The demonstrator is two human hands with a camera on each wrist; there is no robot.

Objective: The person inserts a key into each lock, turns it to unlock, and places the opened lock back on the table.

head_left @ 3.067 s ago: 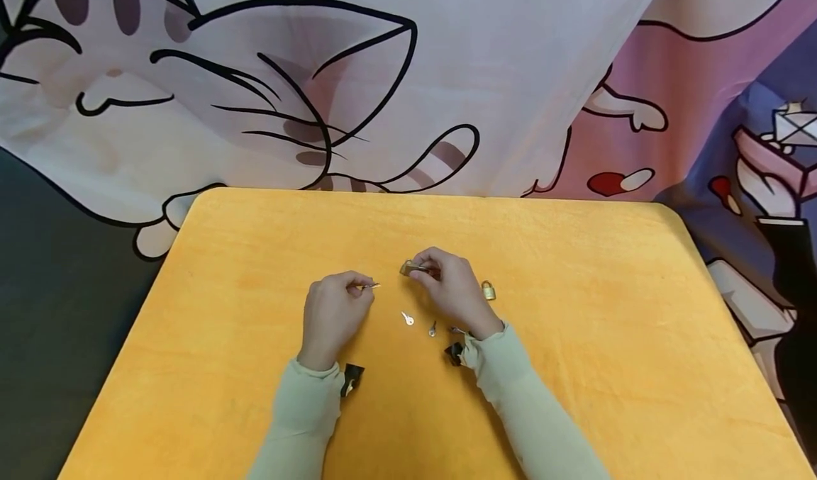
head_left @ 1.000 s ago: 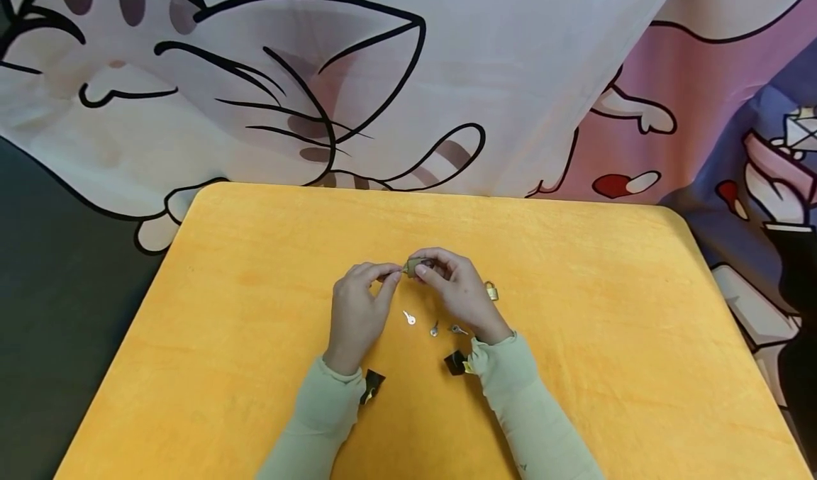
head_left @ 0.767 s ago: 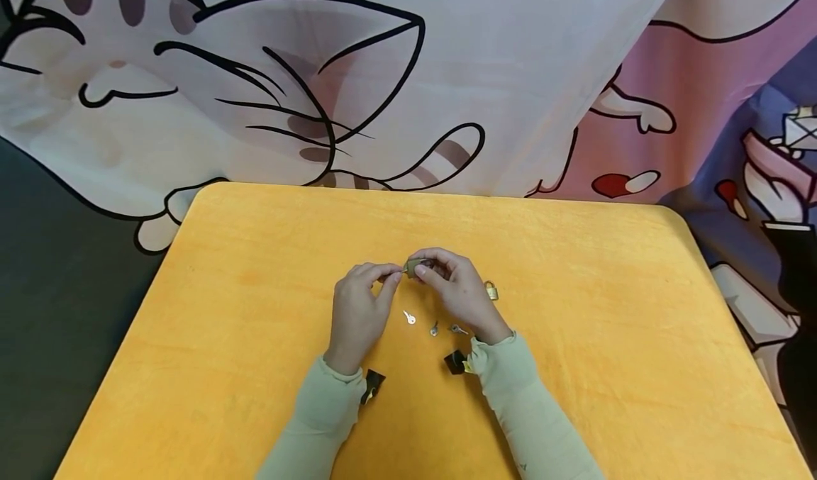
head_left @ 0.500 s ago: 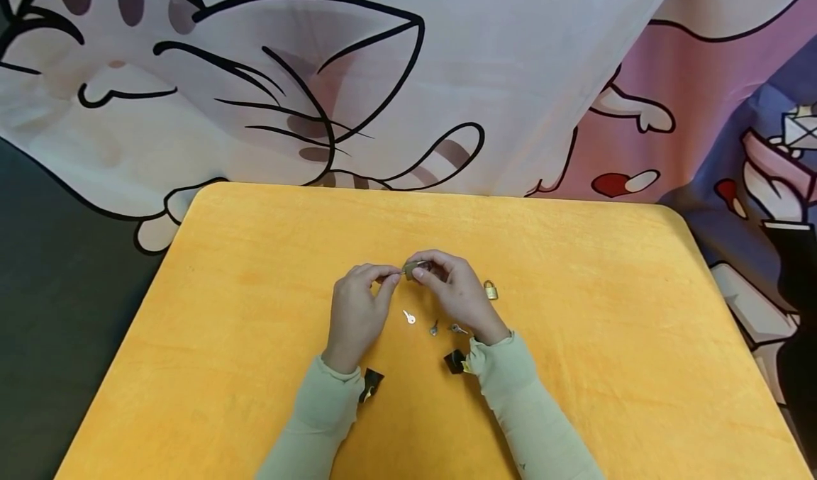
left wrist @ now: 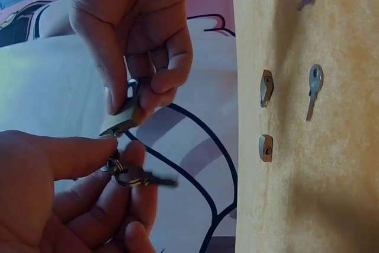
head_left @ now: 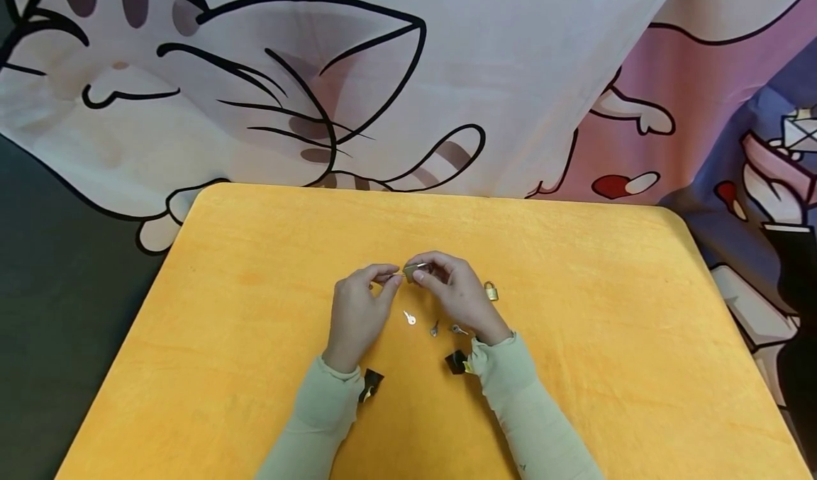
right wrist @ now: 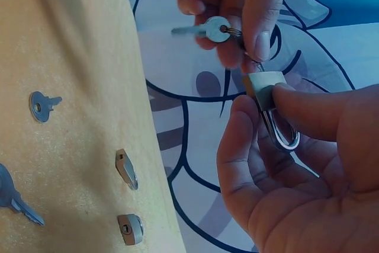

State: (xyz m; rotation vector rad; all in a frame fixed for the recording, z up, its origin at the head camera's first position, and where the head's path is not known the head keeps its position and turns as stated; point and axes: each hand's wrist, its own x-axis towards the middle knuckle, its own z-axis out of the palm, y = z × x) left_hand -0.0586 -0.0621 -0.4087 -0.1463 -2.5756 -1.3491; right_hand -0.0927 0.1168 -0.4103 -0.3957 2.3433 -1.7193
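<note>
My right hand [head_left: 449, 288] holds a small brass padlock [right wrist: 266, 89] between thumb and fingers, its steel shackle [right wrist: 283, 136] towards the palm. My left hand [head_left: 357, 313] pinches a small key against the padlock's bottom end; the thumb covers most of this key, and how deep its blade sits I cannot tell. From the same ring hangs a second key [right wrist: 218, 29], loose beside the left fingers. Both hands are raised above the table, close together. Another brass padlock [head_left: 491, 291] lies just right of my right hand.
Three loose keys lie on the yellow table [head_left: 255, 324] below the hands: one key [head_left: 410, 317], a darker key [head_left: 435, 329] and another key [head_left: 458, 330] near the right sleeve. More padlocks [left wrist: 266, 149] show in the wrist views. A cartoon-printed cloth [head_left: 510, 76] hangs behind.
Since the earliest frame my left hand has moved right and up, bringing its key to the padlock. In the last half second the padlock has tilted slightly in my right fingers.
</note>
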